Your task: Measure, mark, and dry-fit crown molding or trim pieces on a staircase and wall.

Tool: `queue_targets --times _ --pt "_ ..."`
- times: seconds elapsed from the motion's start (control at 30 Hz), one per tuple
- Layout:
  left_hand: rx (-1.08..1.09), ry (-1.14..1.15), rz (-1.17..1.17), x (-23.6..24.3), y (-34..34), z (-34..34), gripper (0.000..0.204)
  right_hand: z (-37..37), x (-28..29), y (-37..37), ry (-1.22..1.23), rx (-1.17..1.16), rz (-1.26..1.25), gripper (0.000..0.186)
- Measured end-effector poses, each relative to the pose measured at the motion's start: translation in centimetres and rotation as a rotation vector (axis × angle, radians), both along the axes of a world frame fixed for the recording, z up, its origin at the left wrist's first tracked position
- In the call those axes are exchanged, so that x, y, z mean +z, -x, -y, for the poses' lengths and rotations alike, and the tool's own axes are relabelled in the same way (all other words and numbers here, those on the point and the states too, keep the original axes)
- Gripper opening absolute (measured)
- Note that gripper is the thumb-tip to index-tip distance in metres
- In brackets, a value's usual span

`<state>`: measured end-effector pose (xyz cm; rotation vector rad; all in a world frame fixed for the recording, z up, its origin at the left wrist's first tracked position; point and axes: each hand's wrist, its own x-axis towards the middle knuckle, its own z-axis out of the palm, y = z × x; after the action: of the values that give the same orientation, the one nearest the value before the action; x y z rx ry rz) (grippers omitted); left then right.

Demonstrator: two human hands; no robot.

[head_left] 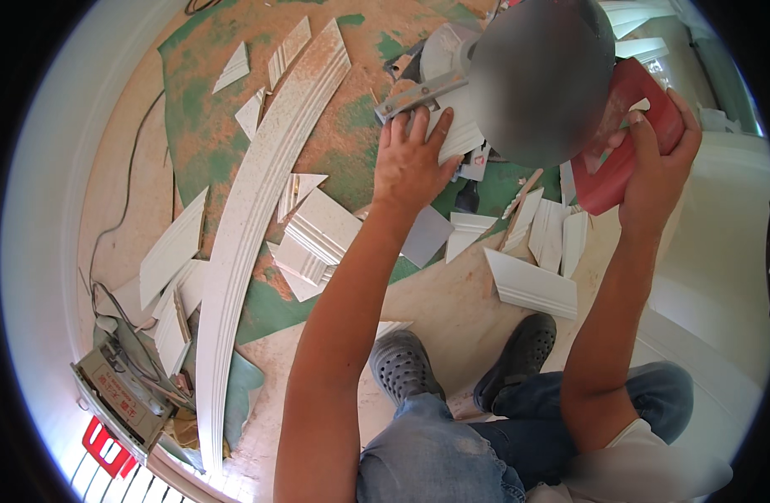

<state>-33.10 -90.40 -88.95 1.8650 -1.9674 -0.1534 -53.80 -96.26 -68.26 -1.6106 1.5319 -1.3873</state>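
At the upper middle, a saw with a grey metal fence (422, 92) stands on the green floor covering. My left hand (410, 159) presses a white moulding piece (458, 126) against this fence, its fingertips over the fence and thumb spread along the piece. To the right, my right hand (661, 163) is closed around the red looped handle (607, 180), with fingers through and around its opening. Between the hands, a large dark round shape (542, 80) is blurred and hides much of the saw.
A long curved white moulding (263, 168) lies to the left. White offcuts (531, 283) and sawdust surround the saw. A black cable (121, 222) runs along the left wall near a metal case (121, 390). My dark clogs (401, 365) stand in front.
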Motion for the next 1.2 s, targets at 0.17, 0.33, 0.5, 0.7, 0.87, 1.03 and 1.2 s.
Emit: queue_targets --times 0.17,0.33,0.5,0.7,0.87,1.03,1.2 --pt "0.005 0.005 0.006 -0.1 0.0 -0.1 0.073 -1.0 -1.1 -0.1 0.041 -0.007 -0.019 0.045" --pt "0.009 0.004 0.007 -0.4 0.0 0.0 0.073 -1.8 -2.7 0.1 0.061 0.012 0.018 0.044" --pt "0.018 0.014 0.012 -0.5 0.1 -0.1 0.073 -2.6 -4.2 0.2 0.073 0.012 0.040 0.046" --pt "0.012 0.023 -0.030 -0.3 0.0 0.0 0.073 -3.0 -6.0 0.9 0.099 0.026 0.046 0.046" --pt "0.012 0.037 -0.010 -0.4 0.0 -0.1 0.072 -2.5 -4.7 0.4 0.084 -0.019 -0.007 0.047" --pt "0.010 0.043 -0.016 -0.4 0.1 -0.1 0.073 -0.1 -1.4 0.7 0.116 -0.050 -0.128 0.049" --pt "0.013 0.055 -0.017 -0.6 0.1 -0.1 0.074 2.6 1.9 0.9 0.005 0.044 -0.013 0.052"
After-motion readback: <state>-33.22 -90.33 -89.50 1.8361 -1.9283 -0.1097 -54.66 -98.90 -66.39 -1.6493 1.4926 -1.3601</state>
